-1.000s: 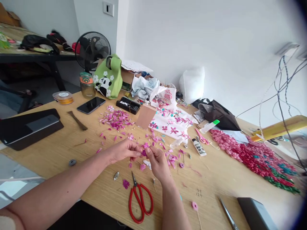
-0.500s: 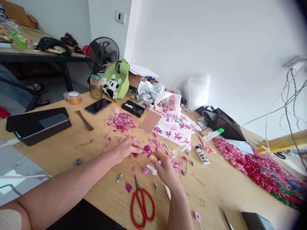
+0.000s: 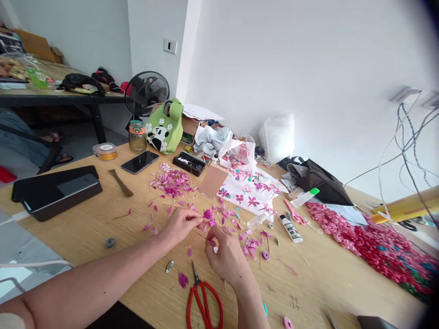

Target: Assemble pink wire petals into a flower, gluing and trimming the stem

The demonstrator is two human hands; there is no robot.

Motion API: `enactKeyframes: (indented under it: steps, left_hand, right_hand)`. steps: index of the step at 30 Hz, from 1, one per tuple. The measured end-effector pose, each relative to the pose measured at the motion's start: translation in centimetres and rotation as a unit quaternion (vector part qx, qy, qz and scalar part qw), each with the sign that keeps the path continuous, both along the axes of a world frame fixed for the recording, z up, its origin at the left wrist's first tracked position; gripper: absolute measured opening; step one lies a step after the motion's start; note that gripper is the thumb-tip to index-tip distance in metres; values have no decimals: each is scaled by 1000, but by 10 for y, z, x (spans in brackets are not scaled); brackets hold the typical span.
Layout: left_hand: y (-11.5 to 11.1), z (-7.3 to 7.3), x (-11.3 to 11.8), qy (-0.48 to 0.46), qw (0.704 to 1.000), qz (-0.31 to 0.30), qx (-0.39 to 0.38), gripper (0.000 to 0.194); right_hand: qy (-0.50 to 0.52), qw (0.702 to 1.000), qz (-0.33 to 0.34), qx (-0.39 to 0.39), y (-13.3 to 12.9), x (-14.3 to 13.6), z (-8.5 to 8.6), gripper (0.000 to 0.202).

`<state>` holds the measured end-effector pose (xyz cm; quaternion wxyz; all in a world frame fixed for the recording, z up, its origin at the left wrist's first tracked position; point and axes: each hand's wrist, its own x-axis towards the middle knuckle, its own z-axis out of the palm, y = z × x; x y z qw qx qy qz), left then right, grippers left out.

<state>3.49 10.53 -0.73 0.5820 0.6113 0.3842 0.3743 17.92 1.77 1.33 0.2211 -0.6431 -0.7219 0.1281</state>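
Note:
My left hand [image 3: 182, 225] is closed in a pinch, with a small ruffled magenta flower [image 3: 207, 214] at its fingertips. Just to the right and nearer to me, my right hand [image 3: 224, 253] has its thumb and fingers pressed together; what they hold is too small to make out. A thin dark line runs between the two hands. A bit of purple and white shows by the right fingertips. Loose pink petals [image 3: 252, 246] lie beyond the right hand, and a bigger petal heap [image 3: 174, 180] lies farther back. Red-handled scissors [image 3: 205, 301] rest in front of the hands, points away from me.
A phone [image 3: 140, 162], a black case [image 3: 56, 194] and a jar [image 3: 137, 139] stand at the left. Finished-looking flowers lie on a white sheet [image 3: 236, 185]. A glue bottle [image 3: 291, 228], pink scissors [image 3: 294, 212] and a mass of pink-red strands [image 3: 363, 235] are at the right.
My right hand has drawn back toward me, away from the magenta flower. The left hand keeps its pinch beside the flower. The camera view has tilted slightly.

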Motion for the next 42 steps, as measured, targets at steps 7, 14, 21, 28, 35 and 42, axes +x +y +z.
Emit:
enactKeyframes:
  steps: [7, 14, 21, 28, 35, 42]
  left_hand:
    - [-12, -11, 6, 26, 998, -25, 50, 18]
    - [-12, -6, 6, 4, 999, -30, 35, 22]
    - [-13, -3, 7, -16, 999, -29, 11, 23]
    - [4, -4, 0, 9, 999, 52, 11, 20]
    - [5, 3, -1, 3, 999, 40, -20, 29]
    - [-7, 8, 1, 4, 995, -87, -44, 17]
  right_hand:
    - [0, 997, -19, 71, 1, -9, -1, 13]
    - [42, 990, -82, 106, 5, -12, -9, 6]
    - [69, 987, -89, 112, 5, -14, -11, 7]
    - [56, 995, -52, 71, 7, -4, -8, 9]
    - [26, 1000, -16, 0, 4, 2, -10, 13]
    - [279, 957, -74, 5, 9, 10, 1, 31]
